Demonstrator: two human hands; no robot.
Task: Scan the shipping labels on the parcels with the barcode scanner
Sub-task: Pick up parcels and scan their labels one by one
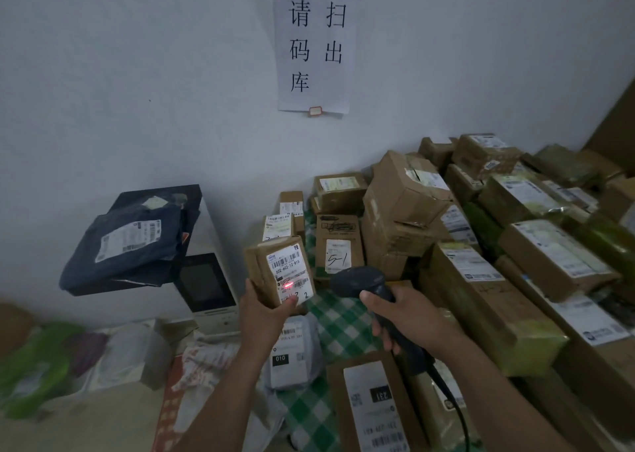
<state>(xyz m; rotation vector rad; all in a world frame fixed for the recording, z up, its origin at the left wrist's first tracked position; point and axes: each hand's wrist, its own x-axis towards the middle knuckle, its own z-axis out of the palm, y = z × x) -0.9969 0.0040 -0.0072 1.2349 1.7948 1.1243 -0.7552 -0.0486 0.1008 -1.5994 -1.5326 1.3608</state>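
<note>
My left hand [264, 309] grips a small brown cardboard parcel [263, 273] from below and holds it upright above the table, its white shipping label [292, 273] facing me. A red scanner dot glows on the lower barcode of that label. My right hand [409, 317] grips the handle of a black barcode scanner [360, 279], whose head points left at the parcel from a short distance. The scanner's cable runs down past my right wrist.
Many labelled cardboard parcels [481, 231] are piled on the green checked tablecloth [340, 317] to the right and behind. A grey mailer bag [292, 352] and a flat box [371, 407] lie below my hands. Dark blue bags [130, 242] rest on a white machine [206, 279] at the left.
</note>
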